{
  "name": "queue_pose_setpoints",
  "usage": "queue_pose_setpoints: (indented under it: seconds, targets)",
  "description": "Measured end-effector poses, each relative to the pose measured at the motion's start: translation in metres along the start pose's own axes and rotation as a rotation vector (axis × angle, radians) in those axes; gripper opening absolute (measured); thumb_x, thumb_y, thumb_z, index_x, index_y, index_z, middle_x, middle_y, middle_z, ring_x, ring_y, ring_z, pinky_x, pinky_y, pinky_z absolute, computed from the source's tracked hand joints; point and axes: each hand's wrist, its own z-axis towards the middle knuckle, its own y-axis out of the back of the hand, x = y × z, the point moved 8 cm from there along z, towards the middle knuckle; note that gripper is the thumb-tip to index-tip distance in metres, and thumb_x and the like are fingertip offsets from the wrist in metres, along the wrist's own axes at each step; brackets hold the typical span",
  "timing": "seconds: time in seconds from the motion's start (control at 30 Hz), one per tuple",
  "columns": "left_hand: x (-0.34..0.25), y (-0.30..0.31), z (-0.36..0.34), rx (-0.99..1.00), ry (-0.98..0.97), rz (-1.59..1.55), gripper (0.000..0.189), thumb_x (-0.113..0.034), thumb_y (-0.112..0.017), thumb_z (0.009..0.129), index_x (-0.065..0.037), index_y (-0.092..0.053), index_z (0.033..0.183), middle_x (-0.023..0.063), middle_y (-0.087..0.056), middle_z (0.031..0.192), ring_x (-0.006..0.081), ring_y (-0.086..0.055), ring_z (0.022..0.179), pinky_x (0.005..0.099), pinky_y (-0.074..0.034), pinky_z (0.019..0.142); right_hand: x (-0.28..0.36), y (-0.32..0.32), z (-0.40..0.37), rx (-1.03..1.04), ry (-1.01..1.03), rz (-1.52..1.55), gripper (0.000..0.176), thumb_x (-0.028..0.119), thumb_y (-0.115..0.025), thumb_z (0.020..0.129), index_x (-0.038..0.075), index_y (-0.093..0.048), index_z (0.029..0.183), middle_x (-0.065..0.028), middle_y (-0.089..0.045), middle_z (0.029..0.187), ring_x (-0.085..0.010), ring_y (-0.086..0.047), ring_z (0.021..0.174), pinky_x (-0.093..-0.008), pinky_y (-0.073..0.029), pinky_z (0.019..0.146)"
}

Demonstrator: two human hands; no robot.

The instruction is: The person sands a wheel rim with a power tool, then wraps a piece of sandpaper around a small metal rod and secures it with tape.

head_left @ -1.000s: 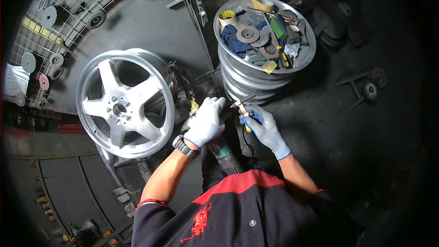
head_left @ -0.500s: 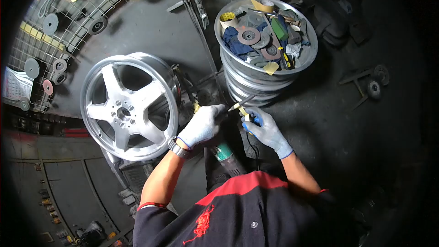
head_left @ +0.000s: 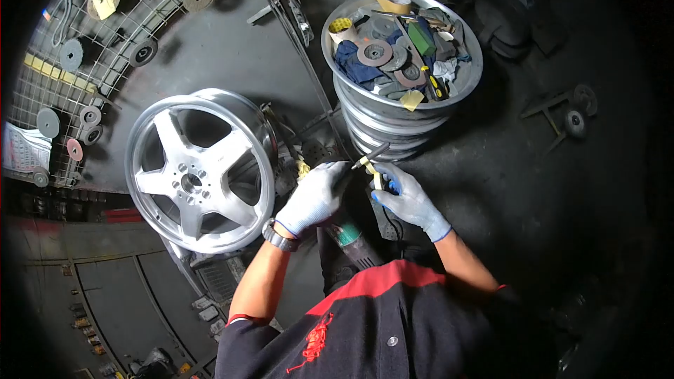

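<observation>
My left hand (head_left: 312,195), in a pale work glove, is closed around the dark front part of a power tool with a green body (head_left: 345,234). A thin dark rod (head_left: 377,152) with a light band sticks out past its fingertips, toward the wheel stack. From that band a yellowish strip of tape (head_left: 374,173) runs to my right hand (head_left: 409,201). The right hand, gloved in white and blue, is pinched around the lower end of the strip. The tool's grip end lies against my body.
A silver five-spoke wheel rim (head_left: 210,184) stands at the left on a support. Stacked rims (head_left: 393,130) rise ahead, the top one filled with discs, tape rolls and cloths. A wire mesh rack (head_left: 84,10) holds abrasive discs. A small wheeled frame (head_left: 562,116) sits at far right.
The whole view has shifted slightly. My left hand sits a little lower on the tool, and both hands keep hold near the rod.
</observation>
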Motion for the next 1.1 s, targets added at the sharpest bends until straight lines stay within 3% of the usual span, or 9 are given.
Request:
queue_pose_setpoints:
  seconds: [0.2,0.3,0.4,0.5,0.53,0.6,0.73,0.97,1.1]
  targets:
    - [0.004,-0.006,0.001,-0.027,0.111,0.179,0.016,-0.007,-0.071,0.088,0.000,-0.057,0.091,0.0231,-0.061,0.085,0.0471,-0.059,0.086,0.0520,-0.047,0.073,0.012,-0.012,-0.015,0.028,-0.031,0.081,0.057,0.003,-0.075,0.086,0.003,-0.056,0.140,-0.0053,-0.066,0.114,-0.0140,-0.061,0.097,-0.0324,-0.053,0.091]
    - [-0.008,-0.009,0.002,-0.278,-0.014,0.389,0.021,-0.009,-0.074,0.083,-0.002,-0.056,0.093,0.0192,-0.059,0.089,0.0423,-0.054,0.087,0.0494,-0.044,0.077,0.009,-0.018,-0.016,0.078,-0.122,0.271,0.060,0.000,-0.075,0.085,0.003,-0.055,0.141,-0.0047,-0.065,0.118,-0.0133,-0.060,0.100,-0.0319,-0.052,0.093]
    - [-0.019,-0.009,0.000,-0.338,0.111,0.449,0.023,-0.009,-0.074,0.083,-0.002,-0.057,0.096,0.0195,-0.054,0.091,0.0429,-0.053,0.088,0.0506,-0.044,0.075,0.015,-0.011,-0.006,0.045,0.015,0.190,0.061,0.002,-0.076,0.085,0.003,-0.054,0.142,-0.0056,-0.064,0.121,-0.0136,-0.059,0.102,-0.0318,-0.052,0.095]
    - [-0.018,-0.003,-0.003,-0.373,0.040,0.351,0.020,-0.011,-0.071,0.086,0.000,-0.059,0.097,0.0207,-0.057,0.091,0.0440,-0.055,0.090,0.0514,-0.045,0.077,0.017,-0.005,-0.006,0.037,0.062,0.082,0.062,0.005,-0.077,0.084,0.002,-0.053,0.142,-0.0074,-0.063,0.127,-0.0146,-0.059,0.104,-0.0316,-0.051,0.096]
    - [-0.016,0.002,-0.005,-0.372,0.042,0.351,0.020,-0.011,-0.071,0.086,0.000,-0.059,0.097,0.0207,-0.057,0.091,0.0440,-0.055,0.090,0.0514,-0.045,0.077,0.016,-0.004,-0.005,0.045,0.042,0.018,0.064,0.006,-0.077,0.084,0.002,-0.053,0.143,-0.0083,-0.063,0.128,-0.0152,-0.059,0.106,-0.0316,-0.051,0.097]
    - [-0.006,-0.005,0.000,-0.035,0.069,0.143,0.018,-0.013,-0.067,0.092,0.002,-0.061,0.098,0.0233,-0.062,0.091,0.0459,-0.059,0.091,0.0525,-0.048,0.079,0.010,-0.001,-0.007,0.055,0.021,-0.049,0.065,0.008,-0.078,0.084,0.003,-0.052,0.144,-0.0092,-0.062,0.130,-0.0157,-0.059,0.107,-0.0316,-0.051,0.097]
    - [0.006,-0.002,0.001,0.006,0.149,0.119,0.017,-0.012,-0.068,0.092,0.003,-0.060,0.095,0.0239,-0.065,0.091,0.0472,-0.061,0.090,0.0537,-0.048,0.078,-0.007,-0.008,-0.015,0.121,-0.056,0.008,0.070,0.007,-0.079,0.081,0.004,-0.051,0.146,-0.0091,-0.061,0.135,-0.0159,-0.060,0.113,-0.0314,-0.051,0.097]
    - [-0.014,-0.012,0.001,-0.297,0.013,0.413,0.034,-0.009,-0.076,0.080,0.004,-0.058,0.105,0.0247,-0.056,0.099,0.0450,-0.055,0.091,0.0526,-0.046,0.079,0.013,-0.014,-0.018,0.131,-0.040,0.140,0.075,-0.002,-0.078,0.077,0.005,-0.050,0.147,-0.0078,-0.061,0.136,-0.0148,-0.060,0.114,-0.0306,-0.051,0.097]
    - [-0.008,-0.004,0.000,-0.302,0.070,0.324,0.027,-0.011,-0.074,0.085,0.003,-0.060,0.104,0.0246,-0.061,0.098,0.0459,-0.058,0.094,0.0527,-0.048,0.079,0.007,-0.011,-0.014,0.173,-0.132,0.192,0.076,-0.002,-0.077,0.077,0.005,-0.049,0.148,-0.0076,-0.062,0.134,-0.0162,-0.061,0.112,-0.0320,-0.051,0.097]
